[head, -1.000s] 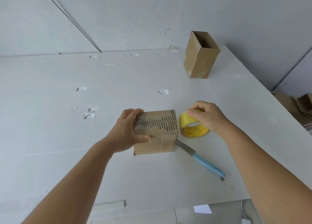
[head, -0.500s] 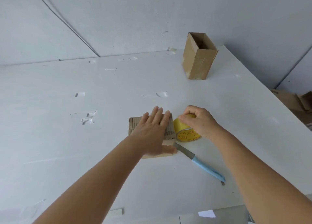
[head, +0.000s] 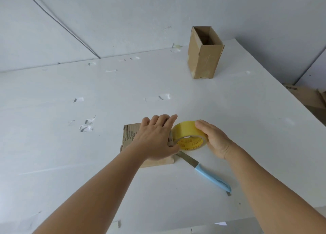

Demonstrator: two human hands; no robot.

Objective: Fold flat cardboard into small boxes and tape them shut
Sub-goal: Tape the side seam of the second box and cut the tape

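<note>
Left hand (head: 155, 138) flat, fingers straight, atop small box (head: 130, 140); right hand (head: 214, 140) clamped around tape roll (head: 188, 136) alongside.

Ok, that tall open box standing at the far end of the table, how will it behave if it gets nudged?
The tall open cardboard box looks apt to tip: it stands upright on a narrow base. It is probably light, since what shows of its inside looks empty, so it may slide on the smooth white table. With its top open, the walls likely flex.

Blue-handled knife (head: 207, 172) on the white table (head: 53, 145); brown cardboard pieces (head: 307, 98) beyond its right edge.
</note>
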